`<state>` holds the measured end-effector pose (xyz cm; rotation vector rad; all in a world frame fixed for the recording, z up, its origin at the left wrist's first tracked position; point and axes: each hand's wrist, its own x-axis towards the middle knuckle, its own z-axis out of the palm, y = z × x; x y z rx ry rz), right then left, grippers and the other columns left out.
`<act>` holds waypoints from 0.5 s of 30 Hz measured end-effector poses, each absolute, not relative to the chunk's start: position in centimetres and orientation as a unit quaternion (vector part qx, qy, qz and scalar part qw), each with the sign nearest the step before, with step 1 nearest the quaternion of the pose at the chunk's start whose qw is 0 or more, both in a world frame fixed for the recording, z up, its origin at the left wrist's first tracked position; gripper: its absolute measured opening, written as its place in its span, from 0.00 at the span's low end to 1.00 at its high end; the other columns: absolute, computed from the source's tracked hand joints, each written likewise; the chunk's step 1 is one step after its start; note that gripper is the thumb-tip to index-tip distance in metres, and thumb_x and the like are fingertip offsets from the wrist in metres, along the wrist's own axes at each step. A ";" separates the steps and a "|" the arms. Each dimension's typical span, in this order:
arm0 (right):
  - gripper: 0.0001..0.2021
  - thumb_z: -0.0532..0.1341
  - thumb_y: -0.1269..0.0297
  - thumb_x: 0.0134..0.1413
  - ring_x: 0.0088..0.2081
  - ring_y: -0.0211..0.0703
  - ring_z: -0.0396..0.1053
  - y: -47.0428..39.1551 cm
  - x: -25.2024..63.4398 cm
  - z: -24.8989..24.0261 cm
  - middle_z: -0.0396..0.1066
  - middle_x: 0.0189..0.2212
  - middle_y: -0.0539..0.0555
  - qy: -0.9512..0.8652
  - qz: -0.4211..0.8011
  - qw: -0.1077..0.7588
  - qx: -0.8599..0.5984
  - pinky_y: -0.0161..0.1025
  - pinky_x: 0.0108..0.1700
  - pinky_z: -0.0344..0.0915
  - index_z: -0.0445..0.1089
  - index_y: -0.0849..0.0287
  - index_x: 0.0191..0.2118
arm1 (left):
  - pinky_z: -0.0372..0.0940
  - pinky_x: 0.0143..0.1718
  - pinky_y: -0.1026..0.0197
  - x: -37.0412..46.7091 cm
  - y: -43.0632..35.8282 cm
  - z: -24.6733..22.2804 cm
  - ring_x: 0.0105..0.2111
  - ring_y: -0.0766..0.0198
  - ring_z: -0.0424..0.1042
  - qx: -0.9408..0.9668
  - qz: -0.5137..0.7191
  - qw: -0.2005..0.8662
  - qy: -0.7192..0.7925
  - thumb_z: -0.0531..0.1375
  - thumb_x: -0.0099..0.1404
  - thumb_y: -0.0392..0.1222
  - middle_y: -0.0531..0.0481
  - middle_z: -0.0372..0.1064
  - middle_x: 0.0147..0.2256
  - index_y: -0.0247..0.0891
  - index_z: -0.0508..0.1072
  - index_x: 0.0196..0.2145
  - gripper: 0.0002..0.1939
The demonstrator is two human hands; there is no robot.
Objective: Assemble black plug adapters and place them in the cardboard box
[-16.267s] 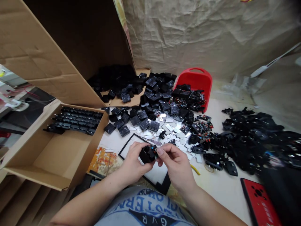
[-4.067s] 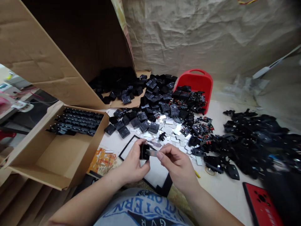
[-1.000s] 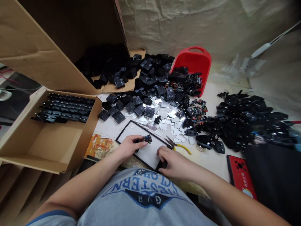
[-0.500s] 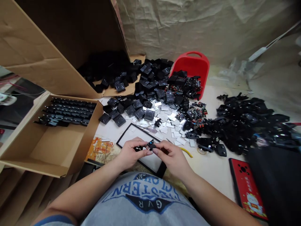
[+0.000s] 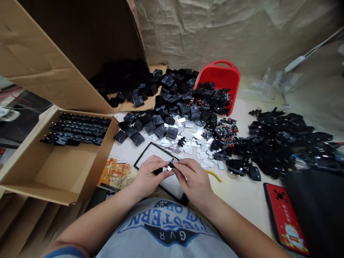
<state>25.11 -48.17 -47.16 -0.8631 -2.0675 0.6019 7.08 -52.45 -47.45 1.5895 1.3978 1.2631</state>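
Note:
Above a black-framed white panel, my two hands meet around a small circuit board with shiny metal ports and a bit of blue. My left hand pinches it from the left, thumb below and fingers above; something black shows under those fingers. From the other side my right hand closes its thumb and fingers on the board's right end. A small black piece seems joined to the board, though the fingertips cover most of it. Just beyond lie thin silvery-white plates and black square housings.
At left stands a cardboard box with rows of black parts. A red scoop-shaped basket holds circuit boards and housings at the back. Black plug-like parts pile up at right, near a red phone case. A yellow-handled tool lies beside my right hand.
The board has tilted and turned between my fingers, showing its metal ports more toward me. My right fingers have moved up closer over its right end.

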 end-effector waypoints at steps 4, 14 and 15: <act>0.10 0.61 0.65 0.59 0.34 0.42 0.70 -48.0 25.2 -46.9 0.71 0.39 0.56 -0.727 0.406 0.408 -0.375 0.40 0.32 0.70 0.75 0.52 0.45 | 0.67 0.42 0.58 7.0 -52.2 -47.2 0.37 0.59 0.73 0.520 0.466 0.466 0.544 0.67 0.59 0.46 0.46 0.76 0.35 0.38 0.81 0.37 0.11; 0.16 0.71 0.52 0.42 0.26 0.38 0.66 -46.8 26.8 -48.2 0.70 0.24 0.49 -0.497 0.674 0.278 -0.470 0.38 0.30 0.65 0.73 0.58 0.33 | 0.65 0.41 0.59 5.7 -52.2 -47.0 0.37 0.62 0.69 0.499 0.358 0.555 0.561 0.67 0.53 0.40 0.49 0.68 0.41 0.39 0.63 0.56 0.33; 0.15 0.71 0.54 0.41 0.25 0.39 0.65 -46.8 27.1 -48.8 0.70 0.24 0.49 -0.541 0.637 0.253 -0.487 0.38 0.30 0.64 0.74 0.58 0.32 | 0.65 0.42 0.59 5.5 -52.2 -47.0 0.39 0.62 0.69 0.499 0.360 0.558 0.557 0.66 0.53 0.39 0.49 0.67 0.42 0.39 0.62 0.56 0.33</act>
